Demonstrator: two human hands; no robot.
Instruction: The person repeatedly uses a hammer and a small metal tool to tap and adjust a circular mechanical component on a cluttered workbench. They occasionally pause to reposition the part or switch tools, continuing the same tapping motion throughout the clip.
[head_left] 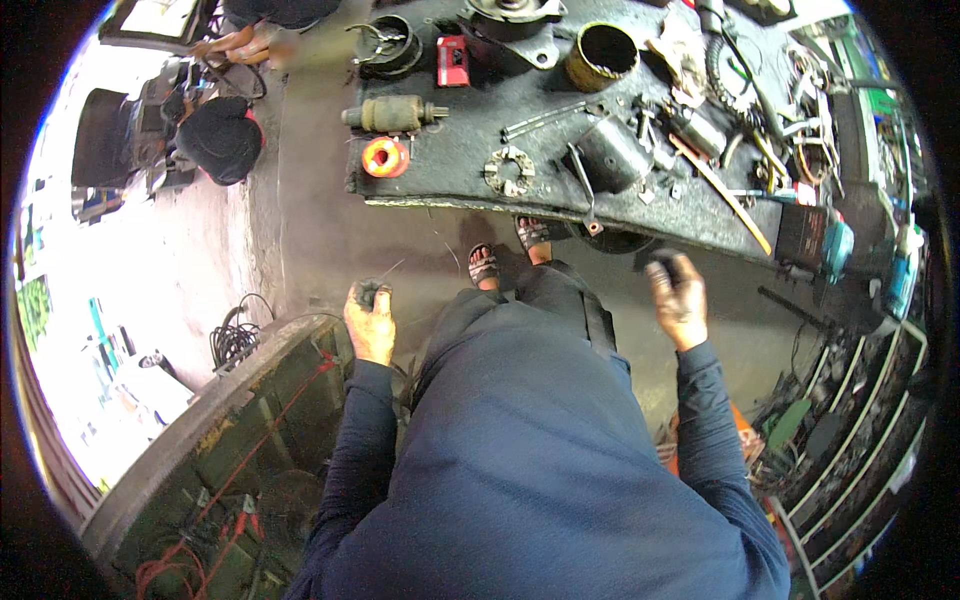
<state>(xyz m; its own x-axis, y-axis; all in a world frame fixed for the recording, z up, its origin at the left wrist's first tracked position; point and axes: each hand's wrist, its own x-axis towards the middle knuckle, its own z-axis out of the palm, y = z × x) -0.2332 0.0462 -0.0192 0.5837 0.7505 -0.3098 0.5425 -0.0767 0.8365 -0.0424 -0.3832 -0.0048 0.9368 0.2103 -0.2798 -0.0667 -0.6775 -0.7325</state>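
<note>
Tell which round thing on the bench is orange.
The thick ring at the near left corner of the bench; the slotted ring is greyish, the open can brownish.

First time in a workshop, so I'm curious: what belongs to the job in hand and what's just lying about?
Likely in use: thin wire, apparently in the left hand; whether the right hand holds anything is unclear.

Seemingly lying about: black cable coil; red box and yellowish can on the bench.
</note>
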